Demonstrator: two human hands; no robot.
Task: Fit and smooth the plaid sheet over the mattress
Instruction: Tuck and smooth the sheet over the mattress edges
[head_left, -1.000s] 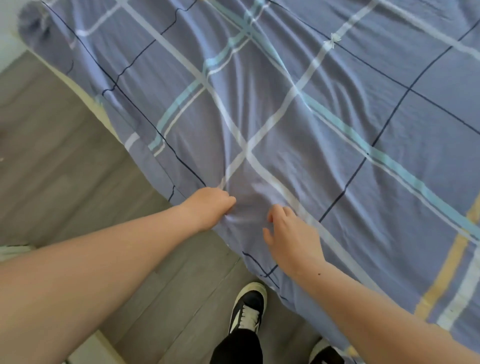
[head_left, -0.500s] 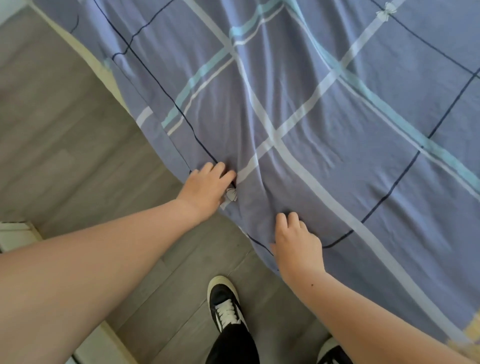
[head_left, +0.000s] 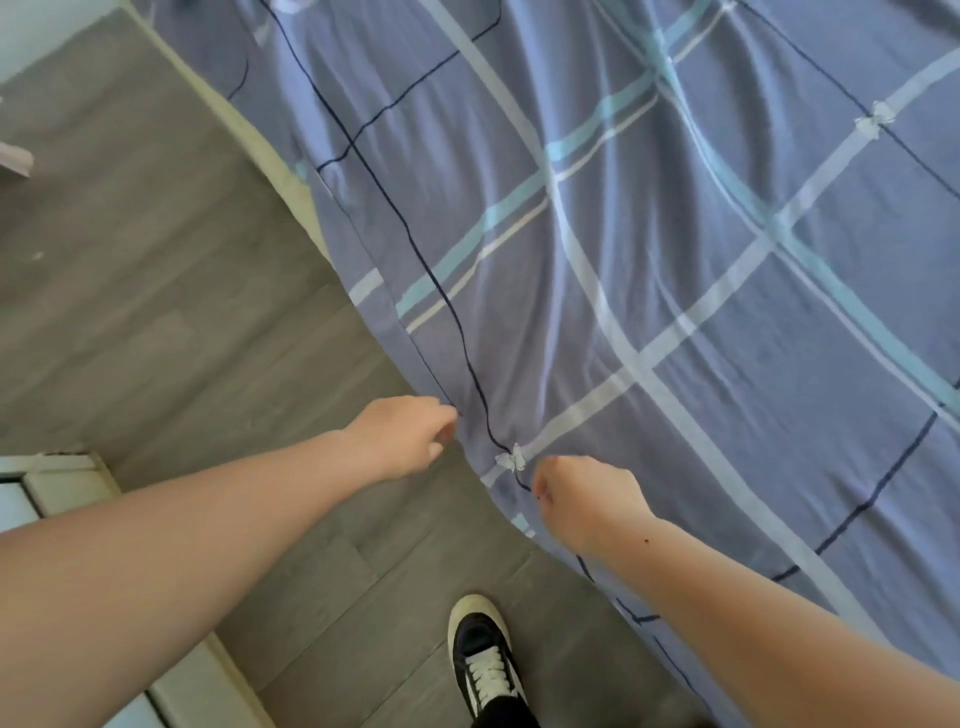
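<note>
Where it hangs over the near edge, the blue-grey plaid sheet, crossed with white, teal and navy lines, spreads out beyond both hands in long creases that run away from the grip. Below and to the left of the hands lies a grey wood-plank floor. The mattress shows only as a cream strip along the sheet's hem, up and left of the left hand. The left hand has its fingers curled on the hem, pinching the cloth. The right hand, near it, is fisted round the same edge, with its fingertips hidden. A black canvas shoe with white laces stands on the floor below the right hand. Between the two hands a small white fabric tie sits on the sheet.
</note>
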